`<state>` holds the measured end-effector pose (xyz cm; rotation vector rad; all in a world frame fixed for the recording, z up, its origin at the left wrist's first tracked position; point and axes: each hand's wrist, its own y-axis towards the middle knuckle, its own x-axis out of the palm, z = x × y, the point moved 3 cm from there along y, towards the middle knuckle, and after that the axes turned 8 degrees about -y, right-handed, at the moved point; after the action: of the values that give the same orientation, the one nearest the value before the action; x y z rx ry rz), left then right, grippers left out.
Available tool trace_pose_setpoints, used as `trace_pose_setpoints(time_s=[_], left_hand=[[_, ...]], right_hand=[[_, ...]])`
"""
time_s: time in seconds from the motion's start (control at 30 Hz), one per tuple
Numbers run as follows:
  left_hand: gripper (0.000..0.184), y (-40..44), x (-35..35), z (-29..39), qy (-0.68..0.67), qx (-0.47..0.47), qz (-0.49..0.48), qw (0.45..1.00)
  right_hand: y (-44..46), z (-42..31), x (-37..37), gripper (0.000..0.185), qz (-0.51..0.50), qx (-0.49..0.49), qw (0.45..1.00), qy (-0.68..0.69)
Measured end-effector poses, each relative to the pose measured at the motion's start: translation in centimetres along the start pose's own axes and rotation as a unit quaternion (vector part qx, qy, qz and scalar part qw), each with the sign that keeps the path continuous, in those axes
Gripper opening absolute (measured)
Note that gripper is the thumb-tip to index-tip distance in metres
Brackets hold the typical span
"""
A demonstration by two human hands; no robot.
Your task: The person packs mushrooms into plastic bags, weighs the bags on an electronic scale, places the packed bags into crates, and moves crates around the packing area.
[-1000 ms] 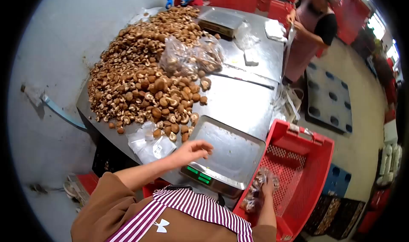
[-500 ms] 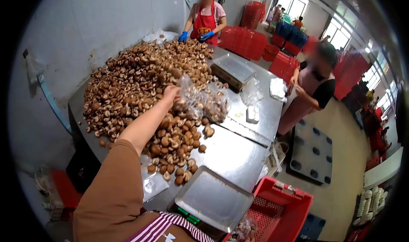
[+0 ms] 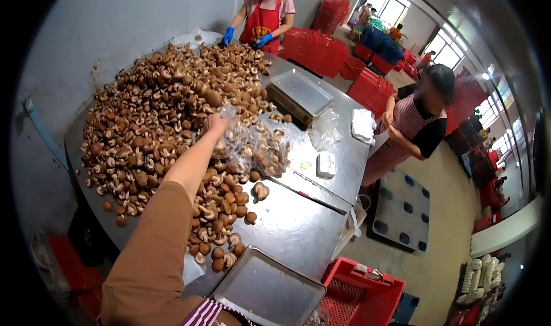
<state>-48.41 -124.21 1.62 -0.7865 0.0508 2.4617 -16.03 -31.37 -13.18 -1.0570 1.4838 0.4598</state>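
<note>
My left hand point(image 3: 214, 124) reaches out over the table, fingers closed on the top of a clear plastic bag point(image 3: 233, 149). The fingers are partly hidden by the crumpled film. Against this bag, on its right, rests another clear bag with mushrooms inside point(image 3: 272, 154). Brown shiitake mushrooms point(image 3: 143, 125) form a large heap behind and left of my hand. A smaller group of mushrooms point(image 3: 221, 208) lies nearer to me, below my forearm. My right hand is out of view.
A metal-topped scale point(image 3: 301, 96) stands across the steel table point(image 3: 287, 217); a metal tray point(image 3: 270, 288) is close to me. A red crate point(image 3: 364, 291) stands off the right edge. Two co-workers stand around the table, one wearing blue gloves point(image 3: 228, 36). A white stack point(image 3: 326, 165) lies right.
The view has shifted, so the table sits further left in the picture. My left hand keeps hold of the bag, whose raised top has sunk a little toward the hand.
</note>
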Motion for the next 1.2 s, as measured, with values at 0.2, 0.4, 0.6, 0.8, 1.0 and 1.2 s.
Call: trace_pose_setpoints(time_s=[0.2, 0.4, 0.6, 0.8, 1.0, 1.2], left_hand=[[0.022, -5.1, -2.6, 3.4, -0.428, 0.135, -0.095, 0.889], [0.011, -21.9, -10.5, 12.9, -0.409, 0.153, -0.197, 0.877], [0.011, -35.3, -11.9, 13.4, -0.494, 0.119, -0.272, 0.817], [0.006, -48.7, -8.6, 10.8, -0.525, -0.038, -0.329, 0.784], [0.007, -56.5, -7.2, 6.3, -0.512, -0.077, -0.354, 0.778], [0.015, -58.0, -7.0, -1.6, -0.392, -0.015, -0.429, 0.814]], right_hand=[[-0.4, 4.0, -1.1, 0.026, 0.015, 0.025, 1.000, 0.005], [-3.4, -4.5, -9.8, 0.025, 0.141, -0.147, 0.947, 0.248], [-8.8, -14.4, -15.1, 0.022, 0.068, -0.197, 0.892, 0.400], [-13.4, -17.2, -14.7, 0.023, 0.021, -0.259, 0.862, 0.434], [-15.3, -15.2, -12.9, 0.022, -0.012, -0.235, 0.869, 0.434], [-16.2, -13.2, -12.2, 0.022, -0.032, -0.208, 0.875, 0.435]])
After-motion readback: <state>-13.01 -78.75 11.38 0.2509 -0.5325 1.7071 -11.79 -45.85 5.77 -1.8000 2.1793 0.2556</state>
